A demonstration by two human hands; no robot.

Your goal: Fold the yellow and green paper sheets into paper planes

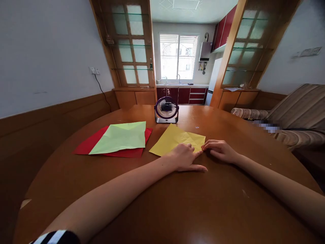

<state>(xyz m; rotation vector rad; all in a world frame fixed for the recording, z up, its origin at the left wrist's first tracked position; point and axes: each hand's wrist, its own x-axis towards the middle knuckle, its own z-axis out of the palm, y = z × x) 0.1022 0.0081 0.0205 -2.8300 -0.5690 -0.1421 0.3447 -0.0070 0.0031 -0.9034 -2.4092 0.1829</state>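
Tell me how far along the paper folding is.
Early. The yellow sheet already shows creases but lies mostly flat. Both hands work its near corner: left hand presses it, right hand pinches the edge. The green sheet, also creased, lies untouched on the red sheet.

The bench (177, 203) was a round one of glossy brown wood, its rim curving away on the left and right. On its left part lay a red sheet of paper (86, 146), and a pale green sheet (122, 137), creased, lay on top of it and covered most of it. Just to the right of these, apart from them, a creased yellow sheet (175, 139) lay flat on the wood. A small purple desk fan (166, 109) stood at the far side, behind the gap between the sheets. The left hand (184, 157) and the right hand (220, 150) rested on the bench at the yellow sheet's near right corner, fingertips touching the paper.
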